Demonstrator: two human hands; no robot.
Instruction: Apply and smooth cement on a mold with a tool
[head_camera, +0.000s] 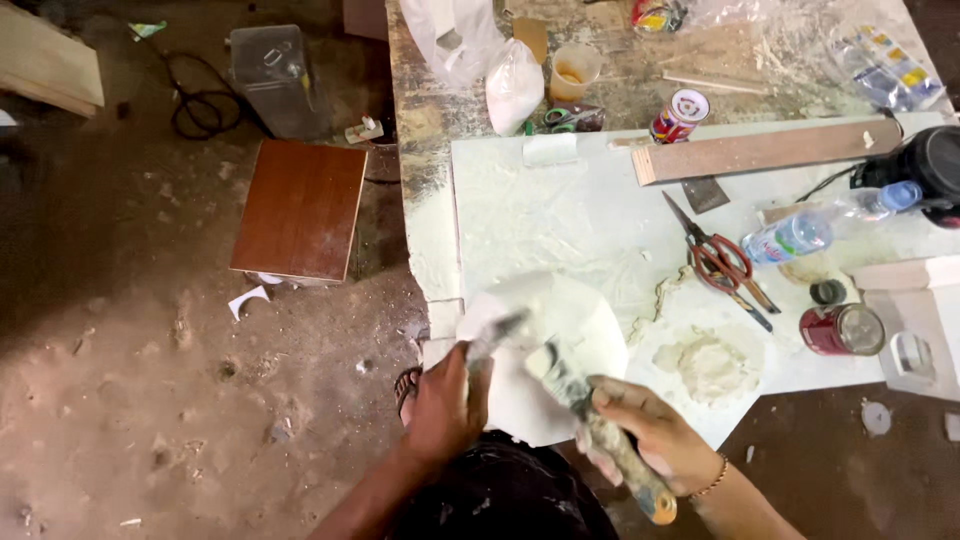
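Head view, looking down at a workbench edge. Both hands low in frame, working on 1 white moulded piece (545, 345), which rests on the near edge of the white board (560, 215) and overhangs toward the person.

Left hand (445, 405): clenched around the lower left side of the white moulded piece, fingers wrapped on it, with a blurred pale tool (497, 335) rising from the grip; cannot tell what the tool is. The piece sits just above and to the right of this hand, touching it.

Right hand (645, 430): grasping a paintbrush (600, 430) by its plaster-caked handle, the orange butt end pointing down-right, the bristles laid against the piece's lower middle. The piece lies up-left of this hand, between the 2 hands.

Around it: a dried plaster patch (712, 362) just right of the piece on the board. Red-handled scissors (725, 262) further right, near a clear plastic bottle (800, 235) lying on its side. A red tin (842, 329) at the board's right edge. A long wooden batten (765, 150) across the far side. Left of the bench, on the dirt floor, a brown wooden panel (302, 208), well apart from the hands.
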